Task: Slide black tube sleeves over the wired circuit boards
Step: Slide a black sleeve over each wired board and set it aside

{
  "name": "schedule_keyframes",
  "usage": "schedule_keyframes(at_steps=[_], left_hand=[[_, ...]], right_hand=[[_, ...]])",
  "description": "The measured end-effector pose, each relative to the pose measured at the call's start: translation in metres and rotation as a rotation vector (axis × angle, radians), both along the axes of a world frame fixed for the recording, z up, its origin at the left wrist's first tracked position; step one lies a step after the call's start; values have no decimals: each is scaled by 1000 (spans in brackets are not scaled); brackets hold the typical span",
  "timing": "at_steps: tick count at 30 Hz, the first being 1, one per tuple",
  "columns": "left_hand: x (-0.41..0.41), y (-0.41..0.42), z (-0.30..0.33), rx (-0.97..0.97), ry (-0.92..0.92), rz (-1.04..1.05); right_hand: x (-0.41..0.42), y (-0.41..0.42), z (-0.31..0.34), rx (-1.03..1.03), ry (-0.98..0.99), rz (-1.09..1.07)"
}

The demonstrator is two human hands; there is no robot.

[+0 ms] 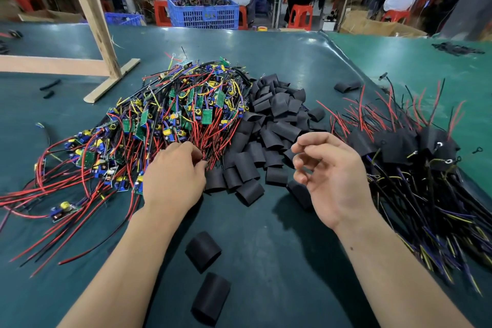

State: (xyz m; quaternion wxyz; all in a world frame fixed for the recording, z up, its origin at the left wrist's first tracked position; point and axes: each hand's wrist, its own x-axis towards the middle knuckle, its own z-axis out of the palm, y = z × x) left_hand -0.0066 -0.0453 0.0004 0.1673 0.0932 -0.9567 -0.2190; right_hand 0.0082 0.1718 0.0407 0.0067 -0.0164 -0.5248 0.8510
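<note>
Item: heap of wired boards (170,117), left of centre on green mat (266,234); black sleeves (269,125) heaped beside. Left hand (173,176) pinched red wire ends; right hand (330,170) hovered empty, fingers loosely curled. Risk: tangled leads could drag neighbouring boards out together.

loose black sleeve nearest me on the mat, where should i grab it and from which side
Probably pinch the black sleeve across its flattened middle, coming from above. It lies flat and alone on the green mat, open ends pointing away and toward you, so its long edges are exposed.
</note>
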Motion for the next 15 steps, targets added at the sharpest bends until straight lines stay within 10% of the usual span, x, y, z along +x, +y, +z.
schedule_keyframes(at_steps=[15], left_hand=[[0, -4, 7, 289, 76, 168]], right_hand=[[-4, -1, -9, 73, 46, 33]])
